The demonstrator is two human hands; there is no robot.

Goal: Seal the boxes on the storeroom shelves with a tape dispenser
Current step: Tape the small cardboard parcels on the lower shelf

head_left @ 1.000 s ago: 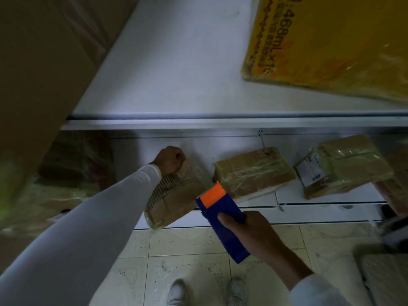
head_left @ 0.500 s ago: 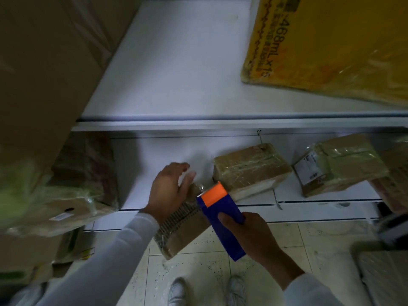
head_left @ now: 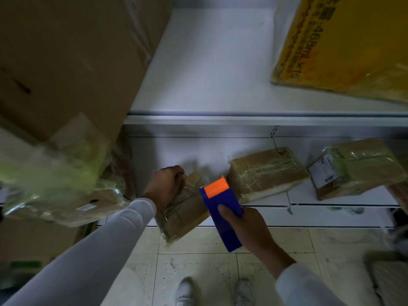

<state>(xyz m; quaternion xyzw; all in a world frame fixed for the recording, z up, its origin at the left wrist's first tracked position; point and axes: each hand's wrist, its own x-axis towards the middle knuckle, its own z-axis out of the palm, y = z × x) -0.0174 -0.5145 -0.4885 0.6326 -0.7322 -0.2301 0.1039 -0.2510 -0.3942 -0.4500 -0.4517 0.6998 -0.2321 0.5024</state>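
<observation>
Centre frame: left hand [head_left: 167,186], open half a second ago, now grips small box [head_left: 183,214]; right hand [head_left: 249,230] holds tape dispenser [head_left: 223,208] beside it, ready for taping.

You've got a pale tiled floor [head_left: 198,272] below the white shelf edge [head_left: 265,120]. Your two white shoes [head_left: 185,291] stand on it, well below that edge. Grey ribbed thing [head_left: 388,277] lies far right; can't tell what.
</observation>
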